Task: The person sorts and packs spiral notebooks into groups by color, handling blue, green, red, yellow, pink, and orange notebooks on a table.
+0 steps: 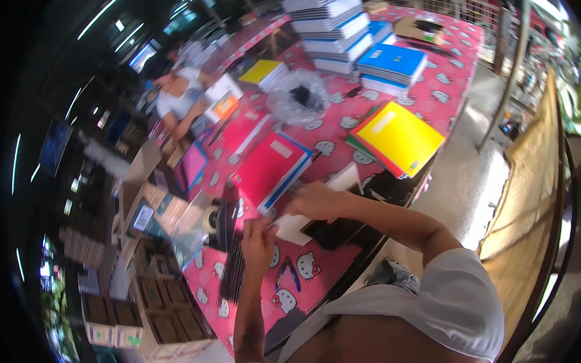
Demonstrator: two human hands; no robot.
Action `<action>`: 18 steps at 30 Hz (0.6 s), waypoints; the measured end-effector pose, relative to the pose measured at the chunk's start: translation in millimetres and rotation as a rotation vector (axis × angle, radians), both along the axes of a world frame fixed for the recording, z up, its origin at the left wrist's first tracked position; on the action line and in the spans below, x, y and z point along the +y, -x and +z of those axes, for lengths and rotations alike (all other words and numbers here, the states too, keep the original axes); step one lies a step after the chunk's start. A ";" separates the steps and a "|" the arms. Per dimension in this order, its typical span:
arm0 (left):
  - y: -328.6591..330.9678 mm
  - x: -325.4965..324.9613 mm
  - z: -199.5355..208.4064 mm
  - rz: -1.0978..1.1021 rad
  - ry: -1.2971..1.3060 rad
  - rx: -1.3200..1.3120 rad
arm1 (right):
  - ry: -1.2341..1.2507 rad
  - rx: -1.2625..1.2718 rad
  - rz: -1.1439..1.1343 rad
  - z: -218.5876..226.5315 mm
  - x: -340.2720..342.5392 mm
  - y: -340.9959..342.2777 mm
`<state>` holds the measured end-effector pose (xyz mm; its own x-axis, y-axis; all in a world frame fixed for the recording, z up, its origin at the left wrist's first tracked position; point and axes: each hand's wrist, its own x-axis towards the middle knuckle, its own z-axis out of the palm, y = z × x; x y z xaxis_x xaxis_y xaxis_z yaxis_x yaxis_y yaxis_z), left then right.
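My left hand (pixel 258 245) has its fingers pinched together by the near end of a pale notebook (pixel 293 229). A small, thin thing shows at its fingertips, too blurred to name. My right hand (pixel 317 201) is closed, fingers curled down over the same notebook, hiding part of it; what it grips cannot be made out. Just beyond lies a stack of notebooks with a red cover (pixel 268 171) on top and blue edges below. A bundle of thin black strips (pixel 231 270) lies left of my left hand. Blue-handled pliers or scissors (pixel 289 273) lie to its right.
Yellow notebooks (pixel 399 137) stand right of the red stack. Behind are blue notebooks (pixel 393 61), a tall notebook pile (pixel 333 31) and a clear plastic bag (pixel 299 96). A tape roll (pixel 210 218) and cartons (pixel 168 299) are at left. Another person (pixel 181 95) sits across the pink-covered table.
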<state>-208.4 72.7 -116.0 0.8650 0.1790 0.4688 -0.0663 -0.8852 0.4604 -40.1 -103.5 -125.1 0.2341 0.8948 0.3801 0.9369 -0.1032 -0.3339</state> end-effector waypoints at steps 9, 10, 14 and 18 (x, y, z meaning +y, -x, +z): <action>-3.5 -37.9 -34.8 0.283 -0.464 0.020 | -0.011 0.028 -0.028 4.0 4.0 9.8; 9.7 -45.5 -51.9 0.298 -0.455 0.021 | -0.019 0.019 -0.072 1.9 3.5 8.2; 18.3 -39.2 -50.0 0.269 -0.354 -0.003 | -0.046 0.024 -0.033 3.3 3.6 10.7; 7.0 1.6 -21.7 0.146 -0.235 0.022 | -0.069 -0.021 0.022 8.5 -4.2 0.2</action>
